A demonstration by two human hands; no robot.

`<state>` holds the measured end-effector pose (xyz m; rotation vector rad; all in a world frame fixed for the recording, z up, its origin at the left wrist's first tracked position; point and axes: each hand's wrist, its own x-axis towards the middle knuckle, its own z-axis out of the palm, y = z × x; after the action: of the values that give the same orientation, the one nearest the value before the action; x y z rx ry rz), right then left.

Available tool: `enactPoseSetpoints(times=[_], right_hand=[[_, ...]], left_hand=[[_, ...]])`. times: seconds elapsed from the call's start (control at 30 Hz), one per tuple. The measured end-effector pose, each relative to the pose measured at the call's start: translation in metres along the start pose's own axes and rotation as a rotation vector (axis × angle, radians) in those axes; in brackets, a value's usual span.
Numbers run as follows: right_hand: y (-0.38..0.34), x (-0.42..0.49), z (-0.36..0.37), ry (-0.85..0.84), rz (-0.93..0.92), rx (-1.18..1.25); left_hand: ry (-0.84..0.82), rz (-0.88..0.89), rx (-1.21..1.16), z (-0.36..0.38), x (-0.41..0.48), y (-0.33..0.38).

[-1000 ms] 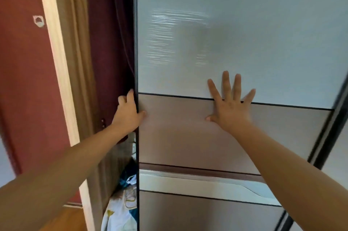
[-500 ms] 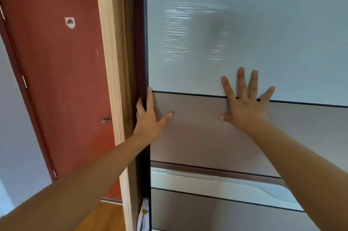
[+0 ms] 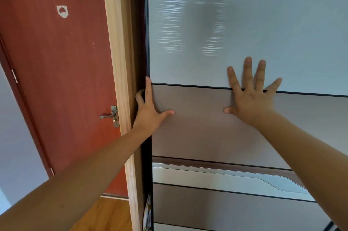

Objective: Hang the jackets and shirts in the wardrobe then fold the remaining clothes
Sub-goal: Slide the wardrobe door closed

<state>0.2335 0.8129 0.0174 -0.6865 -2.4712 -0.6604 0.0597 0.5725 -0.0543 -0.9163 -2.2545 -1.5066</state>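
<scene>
The left hand [image 3: 150, 112] sits at the leading edge of the sliding wardrobe door of brown panel and frosted glass [image 3: 197, 127]. Its forefinger runs straight up the edge, the thumb is splayed on the panel, and one finger bends round into the narrow dark gap [image 3: 146, 155]; the rest are hidden. The right hand [image 3: 250, 99] lies flat across the panel seam, fingers spread. The door looks heavy, stiff and slick, so its edge is likely the surest hold. Low in the gap show pale clothes [image 3: 147, 212]; beyond stands a red wooden door [image 3: 56, 80].
</scene>
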Motion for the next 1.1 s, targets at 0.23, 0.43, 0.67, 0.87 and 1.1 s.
enactPoseSetpoints(times=[0.23,0.43,0.67,0.87,1.1], right_hand=[[-0.006,0.001,-0.003,-0.024,-0.008,-0.008],[-0.007,0.001,-0.004,-0.02,-0.004,-0.013],[-0.014,0.004,-0.001,0.005,-0.008,0.005],[-0.023,0.006,0.001,0.017,-0.019,-0.004],[-0.025,0.004,0.0,0.03,0.013,0.0]], left_hand=[[-0.048,-0.093,-0.264,-0.005,0.005,-0.009],[0.048,0.033,0.05,0.001,-0.008,0.006],[-0.051,0.621,0.941,-0.003,0.017,0.032],[-0.108,0.584,1.134,-0.015,0.02,0.011],[-0.14,0.548,1.149,-0.012,0.021,0.013]])
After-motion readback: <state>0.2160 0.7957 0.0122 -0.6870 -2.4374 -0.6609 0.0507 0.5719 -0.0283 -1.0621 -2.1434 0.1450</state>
